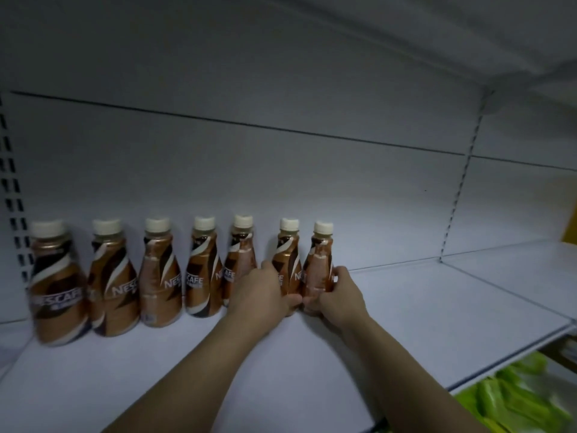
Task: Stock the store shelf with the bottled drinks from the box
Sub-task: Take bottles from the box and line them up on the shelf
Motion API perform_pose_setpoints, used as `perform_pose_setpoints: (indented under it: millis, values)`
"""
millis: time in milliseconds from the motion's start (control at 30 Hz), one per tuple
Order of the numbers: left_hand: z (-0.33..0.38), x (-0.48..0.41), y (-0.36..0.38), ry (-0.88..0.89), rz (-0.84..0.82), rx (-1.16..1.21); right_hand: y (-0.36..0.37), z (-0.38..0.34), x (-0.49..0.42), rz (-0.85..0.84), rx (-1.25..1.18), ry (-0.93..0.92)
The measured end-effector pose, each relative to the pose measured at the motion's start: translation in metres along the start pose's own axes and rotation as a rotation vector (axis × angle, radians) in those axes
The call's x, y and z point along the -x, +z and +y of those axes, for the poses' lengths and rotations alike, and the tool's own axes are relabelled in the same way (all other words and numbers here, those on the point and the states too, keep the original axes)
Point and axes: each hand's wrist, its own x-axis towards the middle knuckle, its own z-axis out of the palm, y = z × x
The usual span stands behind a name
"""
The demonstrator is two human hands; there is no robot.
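Several brown coffee bottles with cream caps stand upright in a row along the back of the white shelf (406,323). My left hand (265,292) wraps the lower part of the second bottle from the right (287,254). My right hand (338,295) grips the base of the rightmost bottle (320,264). These two bottles stand close together, almost touching, on the shelf surface. Further left stand the other bottles (159,273), spaced a little apart. The box is not in view.
The shelf's white back panel (281,182) rises behind the row, with slotted uprights at left (12,198) and right (462,182). The shelf to the right of the bottles is bare white board. Green packaged goods (515,398) lie on a lower level at bottom right.
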Motion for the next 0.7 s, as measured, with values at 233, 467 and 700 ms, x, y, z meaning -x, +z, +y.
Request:
perform_pose_setpoints:
  millis: [233,467,700]
  values:
    - [-0.002,0.0,-0.002,-0.023,0.098,-0.266,0.023,-0.007,-0.023,0.062,-0.137,0.03]
    - [-0.006,-0.003,0.005,-0.011,0.113,-0.282,0.022,0.008,-0.011,0.1,0.068,-0.077]
    - [-0.01,-0.003,0.007,-0.006,0.115,-0.257,0.02,0.009,0.003,0.132,0.003,-0.248]
